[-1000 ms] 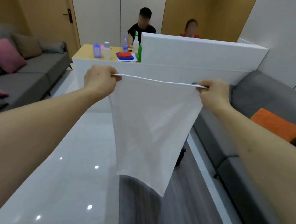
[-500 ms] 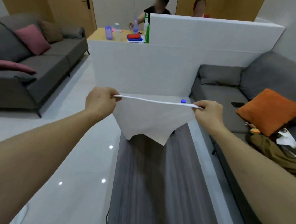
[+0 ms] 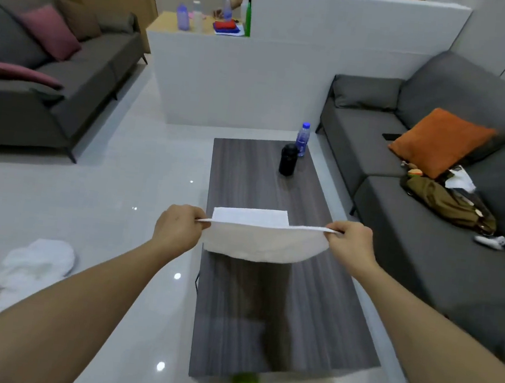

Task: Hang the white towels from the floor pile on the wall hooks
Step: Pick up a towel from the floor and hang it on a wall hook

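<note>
Lowered since a moment ago, our white towel [image 3: 258, 242] now sags over the table [image 3: 246, 178], its far end folding. Our left hand [image 3: 177, 228] and right hand [image 3: 351, 245] pinch its corners; we should keep the edge taut. More towels [image 3: 38, 259] wait on the floor.

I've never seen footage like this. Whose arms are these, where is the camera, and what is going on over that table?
No machine here: the arms belong to a person wearing a wide-angle camera on the head, looking forward and down. The left hand and right hand each pinch a top corner of a white towel, holding it over a dark wood-grain table. On the table stand a black bottle and a water bottle. More white towels lie piled on the floor at the left. No wall hooks are visible.
</note>
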The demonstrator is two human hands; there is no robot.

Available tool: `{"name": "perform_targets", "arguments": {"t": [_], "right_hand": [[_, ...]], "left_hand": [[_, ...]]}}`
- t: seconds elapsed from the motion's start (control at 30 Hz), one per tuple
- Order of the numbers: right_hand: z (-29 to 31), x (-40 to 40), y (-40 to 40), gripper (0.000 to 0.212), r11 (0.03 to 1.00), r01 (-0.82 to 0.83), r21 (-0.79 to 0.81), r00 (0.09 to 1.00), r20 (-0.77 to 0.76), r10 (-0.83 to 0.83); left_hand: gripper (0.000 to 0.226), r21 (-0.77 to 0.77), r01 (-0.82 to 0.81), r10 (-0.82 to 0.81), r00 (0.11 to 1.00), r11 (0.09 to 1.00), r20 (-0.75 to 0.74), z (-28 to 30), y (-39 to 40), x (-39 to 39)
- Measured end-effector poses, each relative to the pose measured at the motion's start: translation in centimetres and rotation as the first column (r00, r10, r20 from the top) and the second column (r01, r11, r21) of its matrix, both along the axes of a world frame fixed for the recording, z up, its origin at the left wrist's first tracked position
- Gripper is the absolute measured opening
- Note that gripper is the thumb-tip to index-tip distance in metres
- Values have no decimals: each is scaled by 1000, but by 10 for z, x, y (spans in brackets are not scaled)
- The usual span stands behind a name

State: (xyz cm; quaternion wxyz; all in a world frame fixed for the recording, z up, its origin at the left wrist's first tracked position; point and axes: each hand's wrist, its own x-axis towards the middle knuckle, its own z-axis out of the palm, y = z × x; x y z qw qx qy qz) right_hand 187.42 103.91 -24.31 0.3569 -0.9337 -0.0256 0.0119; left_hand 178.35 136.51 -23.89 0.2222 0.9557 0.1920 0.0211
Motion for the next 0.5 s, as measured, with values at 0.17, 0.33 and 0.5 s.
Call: {"name": "perform_targets", "arguments": {"t": [0.17, 0.33, 0.5], "right_hand": [[-47, -94, -29, 18, 994, -33, -105, 992, -127, 19], [-92, -141, -47, 20, 987, -36, -156, 976, -219, 1], [-123, -141, -56, 14, 984, 12, -179, 967, -248, -57]], "left_hand": [[15, -53, 26, -33, 989, 998, -142, -49, -23, -92], [19, -71, 24, -39, 975, 997, -217, -89, -36, -135], [16, -81, 19, -38, 969, 997, -244, -113, -41, -129]]}}
